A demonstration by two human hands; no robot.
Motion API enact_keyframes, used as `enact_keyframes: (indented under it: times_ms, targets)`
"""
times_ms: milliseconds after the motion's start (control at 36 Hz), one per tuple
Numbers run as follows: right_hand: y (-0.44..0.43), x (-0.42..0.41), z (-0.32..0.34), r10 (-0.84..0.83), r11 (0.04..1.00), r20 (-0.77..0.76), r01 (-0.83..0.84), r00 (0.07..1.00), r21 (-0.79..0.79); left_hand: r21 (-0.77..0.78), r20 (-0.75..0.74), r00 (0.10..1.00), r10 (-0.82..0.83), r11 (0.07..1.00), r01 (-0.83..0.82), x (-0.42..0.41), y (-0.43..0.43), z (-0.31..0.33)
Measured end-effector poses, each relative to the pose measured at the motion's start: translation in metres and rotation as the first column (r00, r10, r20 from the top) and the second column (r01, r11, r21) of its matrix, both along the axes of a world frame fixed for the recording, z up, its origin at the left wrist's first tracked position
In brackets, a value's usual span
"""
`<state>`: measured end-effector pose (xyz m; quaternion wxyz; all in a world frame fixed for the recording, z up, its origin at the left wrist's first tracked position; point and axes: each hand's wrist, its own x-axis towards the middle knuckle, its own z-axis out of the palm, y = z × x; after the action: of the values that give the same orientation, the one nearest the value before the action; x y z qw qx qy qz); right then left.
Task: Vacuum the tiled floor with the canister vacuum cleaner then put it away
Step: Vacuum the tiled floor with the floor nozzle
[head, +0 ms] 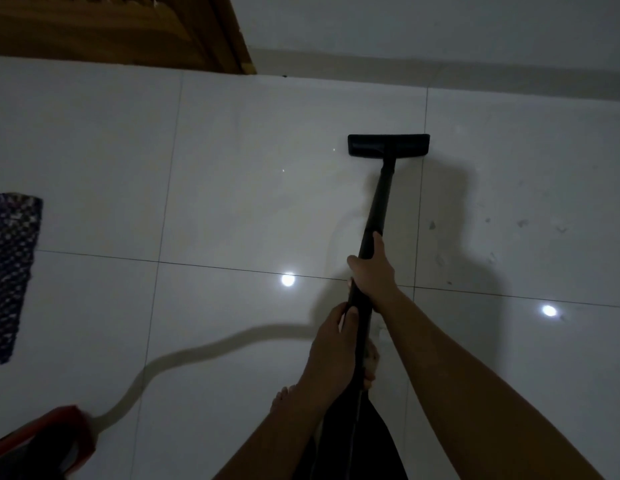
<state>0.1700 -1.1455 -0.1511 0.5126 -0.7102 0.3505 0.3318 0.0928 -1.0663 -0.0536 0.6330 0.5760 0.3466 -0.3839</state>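
Note:
A black vacuum wand (379, 202) runs from my hands to a flat black floor nozzle (388, 145), which rests on the white tiled floor (249, 202) near the far wall. My right hand (372, 271) grips the wand higher up its length. My left hand (331, 344) grips it lower, close to my body. A pale grey hose (184, 355) snakes left across the tiles to the red canister (49, 434) at the bottom left corner.
A dark woven mat (10, 271) lies at the left edge. A wooden door (121, 26) stands at the top left, beside the white wall (440, 26). Dirt specks (488, 223) dot the tiles right of the wand. My bare foot (284, 396) stands under my arms.

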Motion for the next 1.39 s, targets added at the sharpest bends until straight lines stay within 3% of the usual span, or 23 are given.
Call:
enact_keyframes:
  times_ms: [222, 972, 1389]
  targets:
    - [-0.026, 0.031, -0.005, -0.025, 1.0, -0.002, 0.025, 1.0, -0.003, 0.05, 0.001, 0.998, -0.061, 0.997, 0.06, 0.03, -0.024, -0.01]
    - [-0.178, 0.116, -0.031, -0.159, 0.984, 0.056, 0.163, 0.986, -0.071, -0.001, 0.037, 0.975, -0.219, 0.976, 0.219, 0.123, -0.158, -0.041]
    - [-0.181, 0.067, -0.016, -0.188, 0.979, 0.026, 0.19, 0.982, -0.074, -0.004, 0.027, 0.955, -0.295, 0.955, 0.295, 0.082, -0.157, -0.025]
